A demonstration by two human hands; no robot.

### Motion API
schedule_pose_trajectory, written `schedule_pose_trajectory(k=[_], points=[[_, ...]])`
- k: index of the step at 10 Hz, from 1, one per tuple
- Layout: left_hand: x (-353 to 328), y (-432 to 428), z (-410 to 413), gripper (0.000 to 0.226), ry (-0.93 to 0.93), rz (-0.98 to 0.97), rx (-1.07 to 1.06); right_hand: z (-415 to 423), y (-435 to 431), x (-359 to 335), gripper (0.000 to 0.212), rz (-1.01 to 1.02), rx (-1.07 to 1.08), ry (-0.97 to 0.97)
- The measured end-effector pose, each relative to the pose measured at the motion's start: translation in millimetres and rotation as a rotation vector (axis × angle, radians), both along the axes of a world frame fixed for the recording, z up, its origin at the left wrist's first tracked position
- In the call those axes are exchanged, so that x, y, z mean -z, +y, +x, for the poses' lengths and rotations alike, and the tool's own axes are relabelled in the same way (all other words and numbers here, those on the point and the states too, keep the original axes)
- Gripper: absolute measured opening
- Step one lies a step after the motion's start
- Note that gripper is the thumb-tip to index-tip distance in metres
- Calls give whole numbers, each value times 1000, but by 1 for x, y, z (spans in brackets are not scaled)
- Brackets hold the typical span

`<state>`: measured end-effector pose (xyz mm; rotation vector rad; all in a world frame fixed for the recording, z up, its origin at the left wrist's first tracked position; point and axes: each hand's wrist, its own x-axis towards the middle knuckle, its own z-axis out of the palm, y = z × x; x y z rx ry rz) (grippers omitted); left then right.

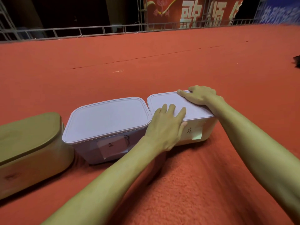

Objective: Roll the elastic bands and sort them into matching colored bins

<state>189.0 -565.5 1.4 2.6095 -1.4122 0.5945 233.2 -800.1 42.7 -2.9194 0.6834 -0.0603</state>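
Two lavender-lidded bins stand side by side, just touching. No elastic bands show anywhere; they may be shut inside a container, but that cannot be told from here. Both of your hands are on the right bin [206,129], whose lid [164,101] is on. Your left hand [165,125] lies flat on the lid's near left corner, fingers straight and spread, thumb dropped over the front rim against the wall; it holds nothing. Your right hand [200,95] sits on the far right corner with its thumb laid along the lid. Its fingers go over the far rim out of sight, so whether they hook the edge cannot be told.

You look to be at the opening step, before any rolling or sorting. The next move likely calls for raising one corner while the other hand steadies the bin so it does not slide.

The left bin [86,150] is closed too and crowds the lid's left edge, so take the lid upward or rightward. Each bin carries a paper label [112,146] on its front wall. An olive box [29,143] sits left of both. Beyond them the red carpet [146,62] runs open to a railing [97,30]; nearer you lies fleecy red cloth [194,184].
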Motion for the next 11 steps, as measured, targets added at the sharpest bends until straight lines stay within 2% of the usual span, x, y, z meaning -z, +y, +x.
schedule_pose_trajectory(k=[1,2,3,4,5,6,7,8,9,10,11], points=[[1,-1,-1,51,-17,-15,6,-7,-18,-5,63,110,-90,-25],[3,-1,-1,49,-36,-20,1,-10,-25,-3,58,158,-124,-53],[6,-1,1,51,-34,-29,-3,-9,-17,2,55,28,-91,-65],[7,-1,2,50,-27,-47,-2,-10,-8,3,61,-84,-68,-66],[2,-1,-1,49,38,-51,-23,-7,-5,0,67,-105,-61,39],[-5,-2,-6,54,127,-34,-45,-5,3,-6,70,-130,-20,137],[-18,-2,-8,65,279,10,-56,-11,6,-11,71,-73,19,153],[-37,17,-14,75,459,-66,7,-20,13,-15,72,-11,63,58],[-45,51,-24,52,477,-247,66,-36,36,-24,69,-41,64,-148],[-42,92,-26,50,422,-269,48,-47,70,-39,65,-42,38,-243],[-41,133,-26,72,291,-78,-26,-52,119,-48,68,-38,-86,-252]])
